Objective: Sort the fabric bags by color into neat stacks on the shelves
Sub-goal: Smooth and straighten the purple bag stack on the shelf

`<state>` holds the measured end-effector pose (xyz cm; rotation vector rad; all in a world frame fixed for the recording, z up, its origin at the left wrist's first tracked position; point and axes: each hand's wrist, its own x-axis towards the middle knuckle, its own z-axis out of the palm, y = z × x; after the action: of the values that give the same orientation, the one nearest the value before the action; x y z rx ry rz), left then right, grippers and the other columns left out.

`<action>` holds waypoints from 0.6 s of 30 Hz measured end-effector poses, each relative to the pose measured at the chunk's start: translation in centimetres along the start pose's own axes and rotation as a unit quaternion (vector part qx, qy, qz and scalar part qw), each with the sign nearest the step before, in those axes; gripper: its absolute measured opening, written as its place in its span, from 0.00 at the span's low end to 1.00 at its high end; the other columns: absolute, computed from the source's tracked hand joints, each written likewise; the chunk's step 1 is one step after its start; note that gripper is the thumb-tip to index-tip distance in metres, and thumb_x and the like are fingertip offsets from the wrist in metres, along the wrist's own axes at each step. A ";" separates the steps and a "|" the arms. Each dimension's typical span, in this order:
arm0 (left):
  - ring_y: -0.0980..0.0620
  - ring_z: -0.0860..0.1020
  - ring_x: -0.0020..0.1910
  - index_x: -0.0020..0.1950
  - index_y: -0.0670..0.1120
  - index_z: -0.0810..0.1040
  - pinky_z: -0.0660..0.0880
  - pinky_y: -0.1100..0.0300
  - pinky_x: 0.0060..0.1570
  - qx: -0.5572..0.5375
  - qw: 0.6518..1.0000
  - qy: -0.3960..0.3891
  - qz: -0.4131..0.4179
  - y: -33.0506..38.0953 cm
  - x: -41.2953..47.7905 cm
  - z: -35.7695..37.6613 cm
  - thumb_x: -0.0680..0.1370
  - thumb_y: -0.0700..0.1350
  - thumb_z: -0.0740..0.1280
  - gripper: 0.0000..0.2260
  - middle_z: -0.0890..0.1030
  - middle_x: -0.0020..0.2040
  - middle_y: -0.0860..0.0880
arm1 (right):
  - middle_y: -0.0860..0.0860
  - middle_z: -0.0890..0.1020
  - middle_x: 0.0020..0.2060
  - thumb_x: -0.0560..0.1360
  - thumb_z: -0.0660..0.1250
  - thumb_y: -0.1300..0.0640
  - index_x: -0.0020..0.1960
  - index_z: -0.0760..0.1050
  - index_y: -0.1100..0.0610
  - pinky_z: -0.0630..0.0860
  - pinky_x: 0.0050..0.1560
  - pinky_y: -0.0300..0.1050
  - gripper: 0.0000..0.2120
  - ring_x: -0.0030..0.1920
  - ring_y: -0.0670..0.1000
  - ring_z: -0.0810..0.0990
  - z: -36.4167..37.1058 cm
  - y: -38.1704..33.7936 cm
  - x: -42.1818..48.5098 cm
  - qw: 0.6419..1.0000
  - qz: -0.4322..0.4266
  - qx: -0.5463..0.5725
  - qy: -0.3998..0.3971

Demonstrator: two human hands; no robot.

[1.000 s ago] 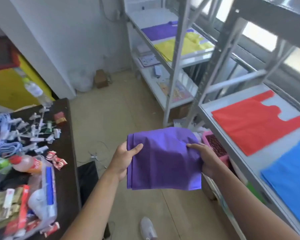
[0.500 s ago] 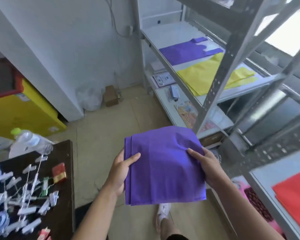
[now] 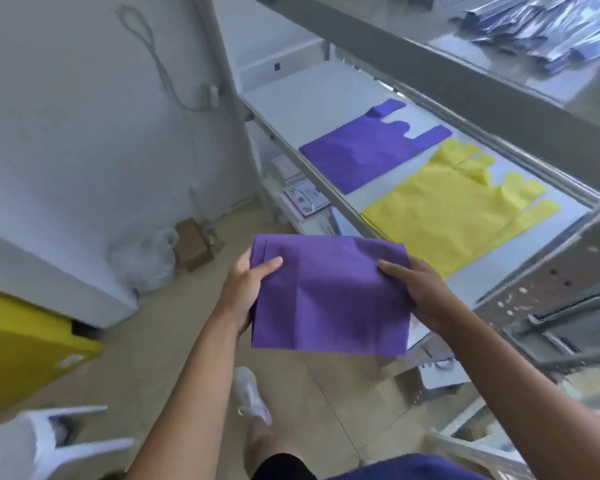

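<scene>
Head view: two hands hold a folded purple bag [image 3: 329,296] flat in the air beside the shelving.

The left hand [image 3: 243,292] clasps the bag's left edge, thumb on top and fingers tucked under the cloth; the right hand [image 3: 423,296] pinches the right edge the same way. The bag hangs at the middle of the view, above the floor and apart from the grey shelf [image 3: 291,98]. At one o'clock from it, a purple bag on the shelf [image 3: 357,154] lies flat with its handles pointing away, and a yellow stack [image 3: 440,216] lies just beside that, at two o'clock from the hands. A white shoe [image 3: 252,393] stands on the floor at six o'clock. At ten o'clock a cardboard box [image 3: 193,247] and a pale plastic sack [image 3: 146,261] sit by the wall, with a yellow cabinet [image 3: 21,348] at eight o'clock.
</scene>
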<state>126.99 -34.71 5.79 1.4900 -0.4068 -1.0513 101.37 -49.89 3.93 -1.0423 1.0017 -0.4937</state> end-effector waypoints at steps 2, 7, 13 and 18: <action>0.37 0.84 0.58 0.63 0.45 0.81 0.78 0.42 0.61 0.006 0.999 -0.045 0.001 1.9 6.1 -0.6 0.79 0.39 0.71 0.13 0.85 0.59 0.40 | 0.59 0.86 0.56 0.79 0.70 0.59 0.61 0.83 0.60 0.80 0.53 0.48 0.12 0.52 0.55 0.86 1.2 -1.1 3.1 1.000 -0.003 0.017 0.019; 0.40 0.84 0.59 0.66 0.46 0.80 0.79 0.44 0.62 0.024 0.982 -0.182 -0.036 6.5 20.9 -2.3 0.80 0.39 0.70 0.15 0.85 0.61 0.42 | 0.57 0.86 0.57 0.79 0.70 0.60 0.62 0.82 0.58 0.76 0.64 0.57 0.12 0.58 0.59 0.85 6.6 -2.7 11.0 0.991 -0.016 0.005 0.134; 0.44 0.85 0.52 0.64 0.44 0.80 0.83 0.50 0.53 0.027 0.946 -0.317 -0.057 13.3 37.1 -3.6 0.74 0.40 0.74 0.18 0.86 0.58 0.43 | 0.56 0.87 0.52 0.78 0.69 0.64 0.60 0.82 0.59 0.82 0.47 0.45 0.11 0.47 0.52 0.86 13.8 -7.7 20.4 0.958 -0.079 0.069 0.268; 0.45 0.84 0.48 0.63 0.40 0.81 0.81 0.54 0.47 0.135 0.902 -0.410 0.001 19.6 49.6 4.8 0.71 0.39 0.74 0.21 0.86 0.53 0.41 | 0.58 0.86 0.52 0.76 0.70 0.64 0.64 0.80 0.65 0.82 0.47 0.48 0.17 0.45 0.54 0.85 10.4 -13.6 29.4 0.941 -0.059 0.103 0.317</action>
<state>155.64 -80.02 5.96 1.2083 -1.1840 -1.6544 126.22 -73.16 4.39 -0.7647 1.4181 -1.0539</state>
